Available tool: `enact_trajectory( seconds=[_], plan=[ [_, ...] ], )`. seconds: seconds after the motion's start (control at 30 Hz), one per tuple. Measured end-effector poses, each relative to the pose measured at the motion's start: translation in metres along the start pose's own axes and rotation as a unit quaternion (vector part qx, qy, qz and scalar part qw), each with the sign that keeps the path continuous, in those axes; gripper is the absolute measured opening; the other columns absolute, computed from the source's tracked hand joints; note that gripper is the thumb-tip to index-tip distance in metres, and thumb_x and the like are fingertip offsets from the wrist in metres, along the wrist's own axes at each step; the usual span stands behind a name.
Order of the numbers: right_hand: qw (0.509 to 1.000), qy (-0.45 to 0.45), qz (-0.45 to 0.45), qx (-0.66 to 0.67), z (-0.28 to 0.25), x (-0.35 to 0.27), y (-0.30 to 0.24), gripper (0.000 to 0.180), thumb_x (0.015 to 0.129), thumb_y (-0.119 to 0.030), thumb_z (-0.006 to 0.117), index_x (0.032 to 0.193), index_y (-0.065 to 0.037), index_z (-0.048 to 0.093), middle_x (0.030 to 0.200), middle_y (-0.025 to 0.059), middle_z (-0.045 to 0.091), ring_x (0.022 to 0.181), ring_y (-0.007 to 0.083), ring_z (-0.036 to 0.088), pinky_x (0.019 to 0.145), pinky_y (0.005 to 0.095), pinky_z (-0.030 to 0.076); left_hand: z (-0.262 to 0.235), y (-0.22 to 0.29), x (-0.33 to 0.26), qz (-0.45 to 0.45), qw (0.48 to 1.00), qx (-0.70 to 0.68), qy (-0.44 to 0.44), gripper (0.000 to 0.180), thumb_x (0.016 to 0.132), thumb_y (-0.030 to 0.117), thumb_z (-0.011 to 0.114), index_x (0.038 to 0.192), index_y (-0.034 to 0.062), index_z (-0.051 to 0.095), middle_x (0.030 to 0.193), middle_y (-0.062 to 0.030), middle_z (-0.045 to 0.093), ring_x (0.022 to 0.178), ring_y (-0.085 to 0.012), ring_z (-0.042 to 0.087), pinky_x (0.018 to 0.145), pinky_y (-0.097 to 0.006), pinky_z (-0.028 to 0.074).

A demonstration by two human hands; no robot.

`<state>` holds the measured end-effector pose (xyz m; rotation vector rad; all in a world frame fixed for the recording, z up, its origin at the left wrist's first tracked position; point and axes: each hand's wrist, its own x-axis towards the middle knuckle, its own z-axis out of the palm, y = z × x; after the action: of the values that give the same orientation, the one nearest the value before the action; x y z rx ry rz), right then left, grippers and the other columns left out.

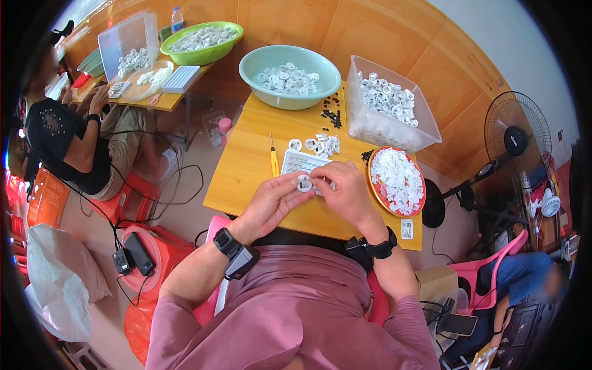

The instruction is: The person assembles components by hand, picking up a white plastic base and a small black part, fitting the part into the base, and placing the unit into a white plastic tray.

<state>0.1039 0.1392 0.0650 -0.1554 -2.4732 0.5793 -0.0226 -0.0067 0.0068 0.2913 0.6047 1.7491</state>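
Over the near part of the wooden table, my left hand [274,200] holds a small round white plastic part [304,182] between thumb and fingers. The fingertips of my right hand [345,190] are pinched together at the right edge of that part; whatever they grip is too small to make out. Just beyond my hands lies a white tray [299,161] with rows of small round pieces, partly hidden by my fingers. A yellow-handled screwdriver [274,164] lies left of the tray. Several loose round white parts [325,145] lie at the tray's far edge.
Farther back on the table [246,148] stand a pale green basin [250,77] and a clear bin [361,126], both holding white parts. Small black pieces [332,118] lie between them. A red-rimmed plate [371,179] of white pieces sits right. A co-worker [71,139] sits left; a fan [517,139] stands right.
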Motion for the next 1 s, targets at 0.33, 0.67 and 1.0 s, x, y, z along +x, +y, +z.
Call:
enact_trajectory(
  seconds=[0.33,0.67,1.0],
  plan=[
    [0.992,0.048,-0.099,-0.062,0.008,0.000,-0.008,0.009,0.075,-0.005,0.075,0.081,-0.008,0.070,0.077,0.0048,0.067,0.071,0.0248,0.063,0.067,0.0353,0.043,0.000,-0.002,-0.001,0.011,1.000,0.020,0.006,0.034,0.104,0.011,0.050,0.132,-0.0072,0.053,0.127,-0.0141,0.062,0.116,-0.0195,0.063,0.104,-0.032,0.052],
    [0.996,0.022,-0.063,-0.059,0.009,-0.003,-0.006,0.004,0.078,-0.007,0.072,0.081,-0.008,0.069,0.075,0.0036,0.066,0.069,0.0244,0.062,0.067,0.0358,0.042,0.004,-0.002,-0.002,0.011,0.998,0.066,0.019,0.033,0.104,0.011,0.051,0.132,-0.0066,0.053,0.127,-0.0136,0.061,0.115,-0.0187,0.062,0.103,-0.031,0.052],
    [0.992,0.064,-0.087,-0.060,0.004,-0.002,0.005,0.006,0.083,-0.009,0.067,0.085,-0.004,0.070,0.081,0.0092,0.067,0.072,0.0275,0.064,0.064,0.0382,0.047,0.001,0.000,0.000,0.006,0.999,0.019,0.028,0.033,0.106,0.013,0.047,0.133,-0.0062,0.052,0.126,-0.0161,0.062,0.113,-0.0233,0.065,0.101,-0.032,0.054]
  ],
)
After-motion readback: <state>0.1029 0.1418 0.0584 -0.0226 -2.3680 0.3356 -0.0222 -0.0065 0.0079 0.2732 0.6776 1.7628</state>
